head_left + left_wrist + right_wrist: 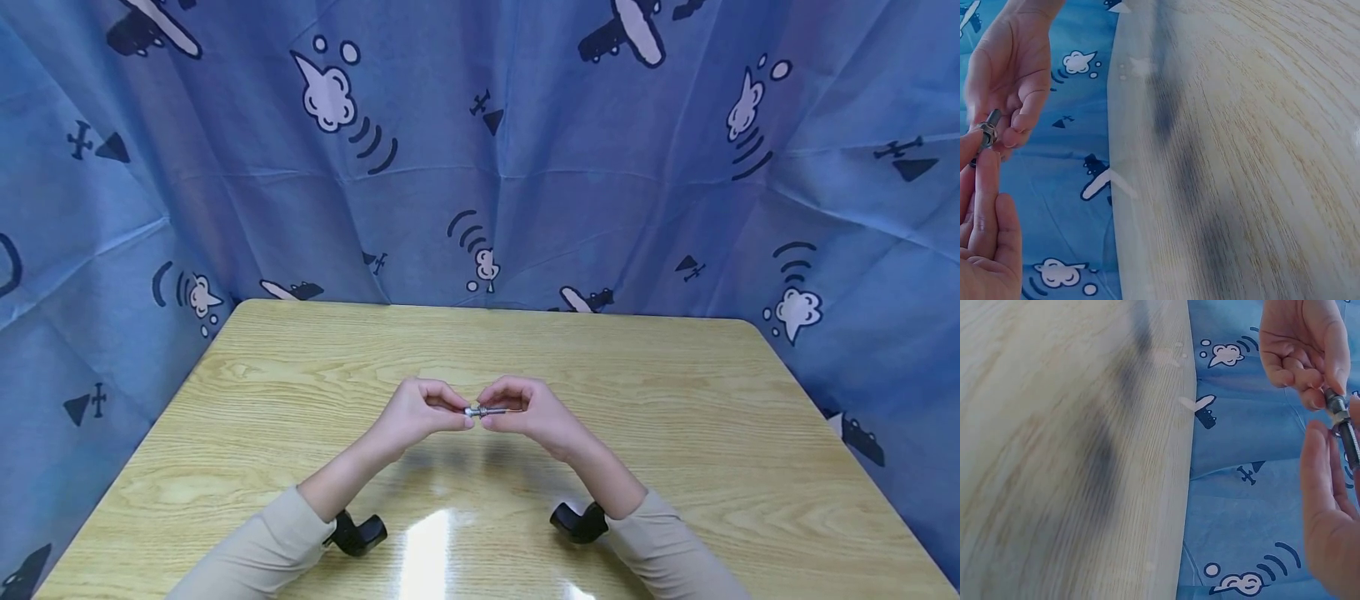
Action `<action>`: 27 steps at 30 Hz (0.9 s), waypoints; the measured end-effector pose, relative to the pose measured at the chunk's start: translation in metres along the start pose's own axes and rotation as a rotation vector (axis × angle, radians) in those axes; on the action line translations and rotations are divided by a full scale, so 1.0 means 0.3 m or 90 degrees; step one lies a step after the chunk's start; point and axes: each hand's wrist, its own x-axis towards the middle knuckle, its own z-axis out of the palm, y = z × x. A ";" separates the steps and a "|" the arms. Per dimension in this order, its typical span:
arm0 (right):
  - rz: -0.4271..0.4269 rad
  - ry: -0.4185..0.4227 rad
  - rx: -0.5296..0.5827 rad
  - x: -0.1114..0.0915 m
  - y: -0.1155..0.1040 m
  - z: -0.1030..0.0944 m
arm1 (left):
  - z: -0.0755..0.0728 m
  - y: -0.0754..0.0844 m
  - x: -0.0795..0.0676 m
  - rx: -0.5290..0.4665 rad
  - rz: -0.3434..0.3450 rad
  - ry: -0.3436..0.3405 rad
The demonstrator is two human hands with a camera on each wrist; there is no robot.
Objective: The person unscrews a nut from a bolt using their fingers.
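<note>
A small metal bolt (491, 411) with a nut on it is held level between both hands, above the table. My left hand (423, 412) pinches its left end between thumb and fingertips. At the nut (1339, 417), the thumb and forefinger of my right hand (531, 414) close in from both sides. The dark threaded shank (1349, 442) runs from there toward the right palm. In the left wrist view the bolt's shank (994, 116) points at the right hand (1013, 69). Fingers partly hide the bolt in every view.
The wooden table (315, 358) lies beneath the hands, with a bright reflection near its front. A blue patterned curtain (420, 208) hangs behind and at both sides. Black wrist cameras (358, 534) sit below both wrists.
</note>
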 end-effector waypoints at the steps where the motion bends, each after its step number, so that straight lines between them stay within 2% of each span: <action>1: 0.002 0.005 -0.002 0.000 -0.001 0.001 | 0.000 -0.001 0.000 0.000 0.000 0.001; 9: 0.051 0.011 -0.017 0.013 0.002 0.017 | -0.002 -0.010 -0.002 -0.002 0.007 0.006; 16: 0.006 0.016 -0.013 0.005 -0.002 0.011 | -0.002 -0.008 -0.003 -0.016 0.008 0.001; 23: 0.052 -0.001 -0.010 0.012 0.000 0.015 | 0.001 -0.007 -0.001 -0.001 0.013 0.007; 27: 0.031 -0.008 -0.008 0.005 0.000 0.014 | 0.001 -0.007 -0.004 -0.004 0.015 0.006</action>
